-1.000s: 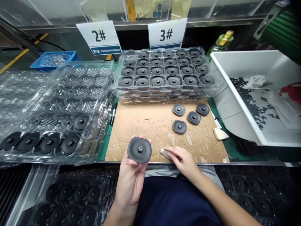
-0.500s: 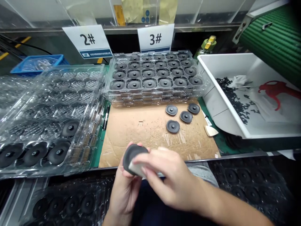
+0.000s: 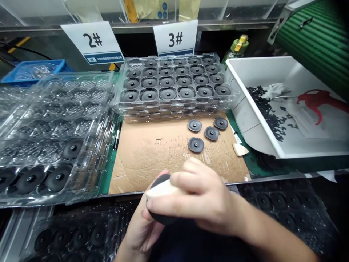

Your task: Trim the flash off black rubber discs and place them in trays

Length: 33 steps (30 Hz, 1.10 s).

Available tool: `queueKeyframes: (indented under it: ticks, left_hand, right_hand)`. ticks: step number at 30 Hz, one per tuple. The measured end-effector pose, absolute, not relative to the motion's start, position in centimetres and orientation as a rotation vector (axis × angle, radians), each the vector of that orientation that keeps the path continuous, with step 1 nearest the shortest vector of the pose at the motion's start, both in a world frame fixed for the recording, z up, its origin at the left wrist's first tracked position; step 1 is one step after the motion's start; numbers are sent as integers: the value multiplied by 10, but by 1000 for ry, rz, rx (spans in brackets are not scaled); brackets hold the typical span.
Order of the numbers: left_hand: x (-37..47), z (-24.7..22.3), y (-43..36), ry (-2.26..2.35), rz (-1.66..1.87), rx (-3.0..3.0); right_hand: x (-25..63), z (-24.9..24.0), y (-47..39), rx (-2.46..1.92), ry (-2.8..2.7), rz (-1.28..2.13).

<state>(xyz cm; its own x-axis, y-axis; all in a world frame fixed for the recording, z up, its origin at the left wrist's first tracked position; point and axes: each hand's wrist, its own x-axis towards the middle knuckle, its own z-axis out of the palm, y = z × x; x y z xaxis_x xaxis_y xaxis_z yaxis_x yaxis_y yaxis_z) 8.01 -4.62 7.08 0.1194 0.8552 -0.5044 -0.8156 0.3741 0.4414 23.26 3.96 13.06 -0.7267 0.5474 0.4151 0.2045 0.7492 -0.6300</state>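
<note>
My left hand (image 3: 144, 222) is wrapped round a black round part (image 3: 160, 217), low in the middle of the view. Pressed against that part is a pale wedge-shaped pad (image 3: 160, 190), pinched in my right hand (image 3: 201, 198), which covers much of the part. Beyond my hands, several dark discs (image 3: 196, 145) with small central studs lie on a cardboard sheet (image 3: 141, 156). A second pale wedge (image 3: 240, 149) rests at the sheet's right edge.
Stacked clear trays of discs (image 3: 174, 105) stand behind the cardboard. At left are more clear trays (image 3: 89, 145) and a black pen (image 3: 117, 135). A white bin (image 3: 253, 120) at right holds small black pieces and a red tool (image 3: 316, 103). Dark trays (image 3: 71, 233) lie below.
My right hand has turned over the part, so the wedge's broad pale face shows and more of the part is covered. The whole view has shifted slightly.
</note>
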Motion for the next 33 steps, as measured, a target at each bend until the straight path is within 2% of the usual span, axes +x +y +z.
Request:
queueKeyframes:
  ticks: [3,6,10,12,15,18,20,23,27,30,33]
  left_hand:
    - [79,77,-48,749,1209,52]
    - [76,84,-49,713,1195,40]
    - [82,85,-44,691,1186,33]
    - [88,86,-40,691,1163,42]
    - [97,88,-34,735,1147,80]
    - [102,88,-32,817,1149,128]
    - [102,85,-32,874,1181,148]
    - [102,80,-35,949,1218,128]
    - [108,73,-35,893,1243,115]
    - [109,68,-32,871,1283,104]
    - [107,67,-30,866,1275,79]
  right_hand:
    - [239,106,50,-759,-2149,991]
    - [253,60,40,-1155,-2045,992]
    - [270,17,19,-1199,-2119,1058]
    - [275,27,16,-1237,-2085,1040]
    - [276,75,20,-1237,-1964,866]
    - [273,118,27,-733,-2139,730]
    - [272,128,30,-644,-2254,750]
    - [272,122,31,-873,-2226,781]
    - [270,102,36,-805,-2052,982]
    - [273,73,44,-1046,-1920,1195]
    - [282,32,43,-1236,-1860,1168]
